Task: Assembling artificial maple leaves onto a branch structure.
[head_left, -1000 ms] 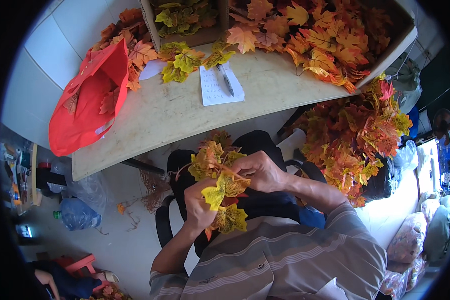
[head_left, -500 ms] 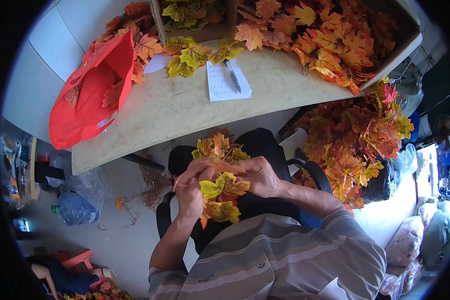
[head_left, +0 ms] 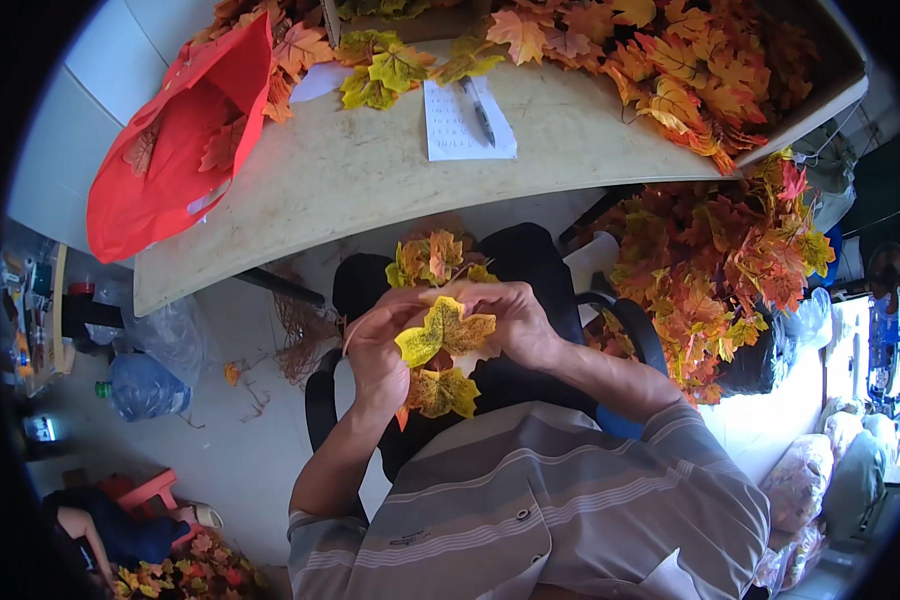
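Note:
A strand of artificial maple leaves (head_left: pixel 446 332), yellow-green and orange, hangs between my two hands above my lap. My left hand (head_left: pixel 378 335) curls around it from the left, fingers bent inward. From the right, my right hand (head_left: pixel 515 318) closes on the same strand, its fingertips meeting those of the left. The exact grip point is hidden behind fingers and leaves. More leaves of the strand (head_left: pixel 435 258) lie beyond my hands, over my knees, and a yellow-orange leaf (head_left: pixel 442 392) dangles below them.
Ahead is a table (head_left: pixel 350 190) with a red bag (head_left: pixel 170 150), a paper sheet (head_left: pixel 460 130), a pen (head_left: pixel 480 112) and piled leaves (head_left: pixel 690 75). A big leaf heap (head_left: pixel 715 270) stands right. On the left floor lies a blue plastic bottle (head_left: pixel 148 388); another person (head_left: pixel 120 530) sits lower left.
My hands have drawn closer together, fingertips now meeting over the strand. The yellow-green leaf has turned more upright. The whole view has shifted slightly, so the table sits higher.

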A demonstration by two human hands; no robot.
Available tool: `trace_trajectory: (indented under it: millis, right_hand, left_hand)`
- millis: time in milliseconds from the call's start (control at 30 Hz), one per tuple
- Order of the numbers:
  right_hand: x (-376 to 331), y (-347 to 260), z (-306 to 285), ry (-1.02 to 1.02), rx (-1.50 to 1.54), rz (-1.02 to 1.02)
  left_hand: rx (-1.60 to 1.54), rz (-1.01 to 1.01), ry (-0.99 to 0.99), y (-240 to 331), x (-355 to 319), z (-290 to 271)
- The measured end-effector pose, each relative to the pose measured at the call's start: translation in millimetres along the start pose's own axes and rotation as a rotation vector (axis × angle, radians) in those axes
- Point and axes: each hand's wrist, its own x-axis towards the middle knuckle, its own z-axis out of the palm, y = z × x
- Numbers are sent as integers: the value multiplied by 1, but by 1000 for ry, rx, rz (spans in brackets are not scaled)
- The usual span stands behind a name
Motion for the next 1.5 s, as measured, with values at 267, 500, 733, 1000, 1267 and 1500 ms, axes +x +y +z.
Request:
trace_trajectory:
  millis: [267,500,733,1000,1267,1500]
  right_hand:
    - [-4,1,-1,66,31,-11]
    - [-8,1,2,107,111,38]
    - [-10,5,8,73,42,97]
    - [-9,16,-2,75,102,27]
    - [0,17,10,150,262,107]
    - [1,26,17,238,297,217]
  left_hand:
    - [-204,-39,87,-3,4,4]
    - [-84,-5,61,-4,-2,1]
    - [47,228,40,-12,-4,-4]
    - [-68,179,101,-5,-4,2]
    - [128,438,12,2,0,6]
    - [57,322,12,-1,-4,4]
